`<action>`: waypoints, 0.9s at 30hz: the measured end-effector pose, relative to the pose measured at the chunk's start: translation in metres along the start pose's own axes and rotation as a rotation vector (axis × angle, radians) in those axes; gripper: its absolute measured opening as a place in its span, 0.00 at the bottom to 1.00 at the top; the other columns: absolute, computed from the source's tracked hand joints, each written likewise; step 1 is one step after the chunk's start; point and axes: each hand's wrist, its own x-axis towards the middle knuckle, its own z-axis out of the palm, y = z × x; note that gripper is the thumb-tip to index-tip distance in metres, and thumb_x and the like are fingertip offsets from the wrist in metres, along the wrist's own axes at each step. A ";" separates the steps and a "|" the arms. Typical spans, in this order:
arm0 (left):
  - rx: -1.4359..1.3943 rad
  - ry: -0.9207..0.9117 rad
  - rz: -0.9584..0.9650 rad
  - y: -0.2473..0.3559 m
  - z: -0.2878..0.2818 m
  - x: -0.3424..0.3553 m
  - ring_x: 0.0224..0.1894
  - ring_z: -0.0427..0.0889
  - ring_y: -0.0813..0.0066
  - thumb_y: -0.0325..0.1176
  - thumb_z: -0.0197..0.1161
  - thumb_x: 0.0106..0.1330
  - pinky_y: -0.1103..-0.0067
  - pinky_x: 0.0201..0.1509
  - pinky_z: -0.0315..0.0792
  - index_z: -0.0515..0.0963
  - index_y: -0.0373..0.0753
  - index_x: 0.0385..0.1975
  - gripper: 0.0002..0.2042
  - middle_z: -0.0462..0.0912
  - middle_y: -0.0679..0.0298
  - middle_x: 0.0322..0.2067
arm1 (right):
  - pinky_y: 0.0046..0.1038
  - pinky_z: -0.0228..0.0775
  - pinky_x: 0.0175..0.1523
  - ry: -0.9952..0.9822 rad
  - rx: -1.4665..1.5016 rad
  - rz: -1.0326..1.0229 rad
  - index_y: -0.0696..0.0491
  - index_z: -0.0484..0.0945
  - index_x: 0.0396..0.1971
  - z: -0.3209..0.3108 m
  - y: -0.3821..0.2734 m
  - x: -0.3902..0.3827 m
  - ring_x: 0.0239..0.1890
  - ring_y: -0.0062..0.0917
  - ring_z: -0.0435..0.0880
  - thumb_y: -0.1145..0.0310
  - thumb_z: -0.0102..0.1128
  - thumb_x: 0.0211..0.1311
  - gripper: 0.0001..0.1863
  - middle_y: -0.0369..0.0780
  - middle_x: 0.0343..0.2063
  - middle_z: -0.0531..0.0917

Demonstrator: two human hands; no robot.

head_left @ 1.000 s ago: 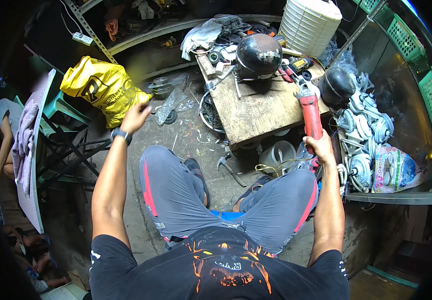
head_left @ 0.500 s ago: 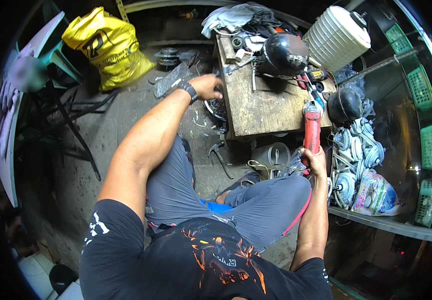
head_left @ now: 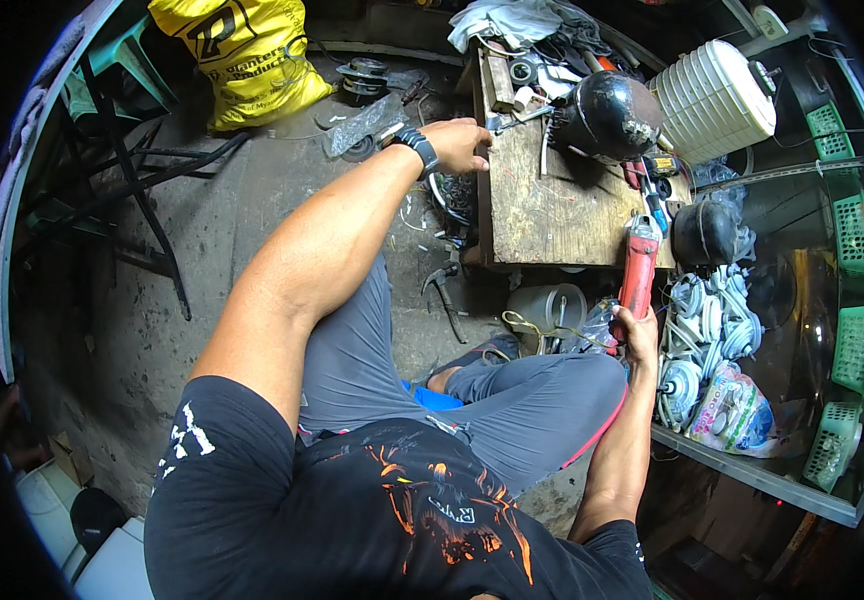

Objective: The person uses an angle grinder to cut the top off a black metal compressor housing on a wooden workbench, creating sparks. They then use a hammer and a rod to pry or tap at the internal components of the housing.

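Observation:
My right hand (head_left: pixel 638 336) is wrapped round the red body of an angle grinder (head_left: pixel 639 275). The grinder stands nearly upright at the table's front right, its grey head pointing away from me. My left hand (head_left: pixel 455 147), with a dark watch on the wrist, is stretched out to the left edge of the wooden table (head_left: pixel 542 215). Its fingers are partly extended and nothing shows in them. Just beyond its fingertips a metal hand tool (head_left: pixel 522 119) lies on the tabletop. A round black metal tank (head_left: pixel 607 115) sits farther back on the table.
A hammer (head_left: pixel 444 300) and a clear bucket (head_left: pixel 548 308) are on the floor before my legs. To the right lie grey motor parts (head_left: pixel 709 320) and a plastic bag (head_left: pixel 734 408). A ribbed white drum (head_left: pixel 714 100) stands at the back; a yellow sack (head_left: pixel 262 65) is far left.
My left hand has moved slightly away from me along the table's left edge, its fingers straighter and reaching over the edge. The right hand keeps hold of the angle grinder. The whole view has shifted.

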 end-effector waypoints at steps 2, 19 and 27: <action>-0.002 -0.007 -0.005 -0.001 0.000 0.000 0.63 0.76 0.51 0.48 0.66 0.69 0.63 0.67 0.70 0.75 0.39 0.63 0.28 0.78 0.49 0.56 | 0.24 0.71 0.27 0.009 0.009 -0.004 0.57 0.76 0.46 0.001 -0.001 -0.001 0.22 0.18 0.78 0.72 0.74 0.54 0.21 0.36 0.29 0.82; 0.004 -0.043 -0.019 0.001 -0.004 -0.002 0.63 0.76 0.50 0.48 0.66 0.69 0.63 0.68 0.69 0.75 0.39 0.64 0.27 0.78 0.48 0.57 | 0.24 0.72 0.28 -0.003 -0.014 0.035 0.56 0.78 0.48 0.000 -0.003 -0.005 0.23 0.19 0.79 0.70 0.75 0.52 0.22 0.35 0.30 0.82; 0.012 -0.021 0.028 -0.012 0.005 0.006 0.59 0.77 0.47 0.49 0.68 0.67 0.62 0.64 0.72 0.77 0.41 0.62 0.27 0.79 0.46 0.53 | 0.25 0.73 0.31 -0.019 -0.007 0.052 0.55 0.78 0.49 -0.007 0.007 0.000 0.26 0.19 0.80 0.71 0.74 0.53 0.23 0.34 0.33 0.82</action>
